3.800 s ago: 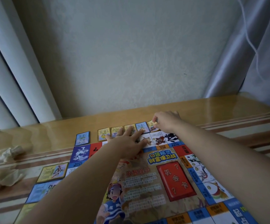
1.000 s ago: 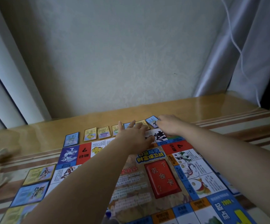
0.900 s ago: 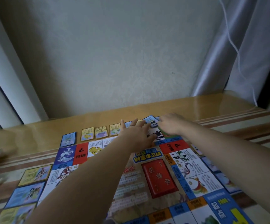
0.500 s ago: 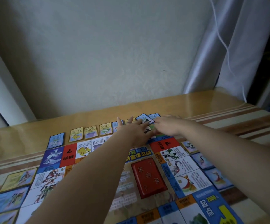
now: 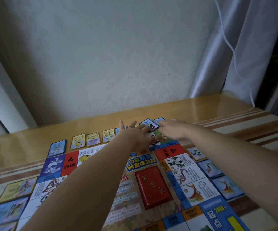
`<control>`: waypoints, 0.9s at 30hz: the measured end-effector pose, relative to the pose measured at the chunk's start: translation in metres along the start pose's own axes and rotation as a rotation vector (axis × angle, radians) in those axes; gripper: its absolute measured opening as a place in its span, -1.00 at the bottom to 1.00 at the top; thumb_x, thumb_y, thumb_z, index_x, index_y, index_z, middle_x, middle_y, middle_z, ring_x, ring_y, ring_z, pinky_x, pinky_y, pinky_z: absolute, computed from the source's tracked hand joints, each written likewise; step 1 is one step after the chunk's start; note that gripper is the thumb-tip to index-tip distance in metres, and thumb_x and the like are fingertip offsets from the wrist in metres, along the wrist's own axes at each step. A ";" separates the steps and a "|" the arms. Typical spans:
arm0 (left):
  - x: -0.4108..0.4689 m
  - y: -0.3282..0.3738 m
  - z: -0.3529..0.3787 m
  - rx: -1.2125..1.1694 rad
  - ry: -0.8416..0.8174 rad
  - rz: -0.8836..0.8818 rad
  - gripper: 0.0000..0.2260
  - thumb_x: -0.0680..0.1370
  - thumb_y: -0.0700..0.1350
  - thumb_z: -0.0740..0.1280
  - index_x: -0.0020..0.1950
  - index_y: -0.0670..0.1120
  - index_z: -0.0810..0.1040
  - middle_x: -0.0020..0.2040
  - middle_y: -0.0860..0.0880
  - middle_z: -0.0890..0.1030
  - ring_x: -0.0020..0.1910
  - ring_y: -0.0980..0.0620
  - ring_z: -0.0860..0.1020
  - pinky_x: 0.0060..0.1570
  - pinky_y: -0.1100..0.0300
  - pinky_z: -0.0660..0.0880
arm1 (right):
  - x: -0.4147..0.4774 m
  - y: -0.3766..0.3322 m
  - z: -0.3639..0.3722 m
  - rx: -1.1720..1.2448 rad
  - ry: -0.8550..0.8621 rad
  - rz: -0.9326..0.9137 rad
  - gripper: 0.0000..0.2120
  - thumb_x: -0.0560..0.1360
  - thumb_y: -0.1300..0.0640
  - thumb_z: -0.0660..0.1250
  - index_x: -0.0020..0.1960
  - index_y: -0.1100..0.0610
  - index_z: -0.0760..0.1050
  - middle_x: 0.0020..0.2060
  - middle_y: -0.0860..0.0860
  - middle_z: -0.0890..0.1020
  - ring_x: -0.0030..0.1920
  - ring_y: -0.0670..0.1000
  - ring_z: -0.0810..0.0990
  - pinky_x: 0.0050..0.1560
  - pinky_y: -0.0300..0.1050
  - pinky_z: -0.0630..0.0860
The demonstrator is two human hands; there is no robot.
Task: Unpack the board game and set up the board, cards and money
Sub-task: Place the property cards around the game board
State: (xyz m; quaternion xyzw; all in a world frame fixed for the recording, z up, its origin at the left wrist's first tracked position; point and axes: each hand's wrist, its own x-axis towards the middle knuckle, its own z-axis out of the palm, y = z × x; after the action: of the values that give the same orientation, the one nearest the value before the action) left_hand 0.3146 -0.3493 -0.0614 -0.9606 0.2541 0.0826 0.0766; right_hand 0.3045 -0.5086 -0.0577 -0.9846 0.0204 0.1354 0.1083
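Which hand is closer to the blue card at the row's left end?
Left. The left hand is right of the blue card; the right hand is farther right.

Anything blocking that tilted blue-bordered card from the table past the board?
Nothing visible does. The tilted blue-bordered card is at the fingertips of the left hand and right hand; a second blue-bordered card lies just right, on the wooden table.

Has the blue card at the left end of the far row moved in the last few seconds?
No. The blue card still lies just beyond the board's far-left corner square.
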 end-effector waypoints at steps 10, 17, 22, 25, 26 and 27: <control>-0.001 0.001 0.000 0.024 -0.007 -0.009 -0.39 0.57 0.32 -0.17 0.56 0.09 -0.05 0.57 0.04 -0.08 0.54 -0.04 -0.17 0.35 -0.37 -0.31 | 0.002 -0.003 0.003 0.008 -0.012 -0.003 -0.53 0.62 -0.02 -0.13 0.53 -0.09 0.08 0.54 0.00 0.07 0.52 0.12 -0.07 0.42 0.33 -0.16; 0.001 0.000 0.000 0.031 -0.012 -0.014 -0.40 0.57 0.32 -0.17 0.56 0.10 -0.04 0.57 0.05 -0.08 0.54 -0.04 -0.17 0.35 -0.36 -0.32 | -0.001 0.001 0.008 0.032 -0.036 0.003 -0.46 0.58 -0.08 -0.07 0.54 -0.09 -0.06 0.55 0.03 -0.03 0.53 0.11 -0.19 0.44 0.30 -0.28; 0.003 -0.002 0.000 0.014 -0.004 -0.005 -0.40 0.57 0.32 -0.19 0.56 0.10 -0.01 0.57 0.06 -0.03 0.54 -0.04 -0.16 0.33 -0.36 -0.36 | 0.003 -0.003 0.010 0.024 -0.030 -0.003 -0.46 0.60 -0.11 -0.10 0.55 -0.01 -0.02 0.55 0.02 -0.03 0.54 0.08 -0.11 0.46 0.26 -0.23; 0.005 -0.002 0.001 0.019 0.004 -0.001 -0.39 0.57 0.32 -0.19 0.56 0.09 0.00 0.57 0.06 -0.02 0.54 -0.04 -0.15 0.32 -0.35 -0.37 | 0.000 -0.008 0.007 0.010 -0.040 0.001 -0.65 0.62 -0.06 -0.10 0.31 0.05 0.24 0.53 0.05 0.09 0.51 0.10 0.05 0.46 0.28 -0.18; 0.005 -0.002 0.002 0.020 0.006 0.000 -0.39 0.57 0.32 -0.19 0.56 0.09 0.00 0.57 0.06 -0.02 0.54 -0.04 -0.15 0.32 -0.35 -0.37 | -0.001 -0.010 0.007 -0.002 -0.044 -0.002 -0.66 0.62 -0.05 -0.09 0.29 0.06 0.25 0.53 0.06 0.10 0.51 0.11 0.06 0.45 0.29 -0.18; 0.005 -0.002 0.002 0.022 0.006 0.000 -0.39 0.56 0.33 -0.20 0.56 0.09 0.00 0.57 0.06 -0.01 0.54 -0.04 -0.15 0.32 -0.35 -0.37 | -0.001 -0.012 0.008 -0.013 -0.043 -0.008 -0.60 0.62 -0.05 -0.09 0.38 0.07 0.24 0.53 0.05 0.09 0.51 0.11 0.05 0.45 0.30 -0.19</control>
State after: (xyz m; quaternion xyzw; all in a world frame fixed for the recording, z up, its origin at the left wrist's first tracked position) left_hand 0.3196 -0.3492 -0.0636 -0.9599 0.2554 0.0770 0.0864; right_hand 0.3023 -0.4954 -0.0624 -0.9822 0.0134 0.1562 0.1031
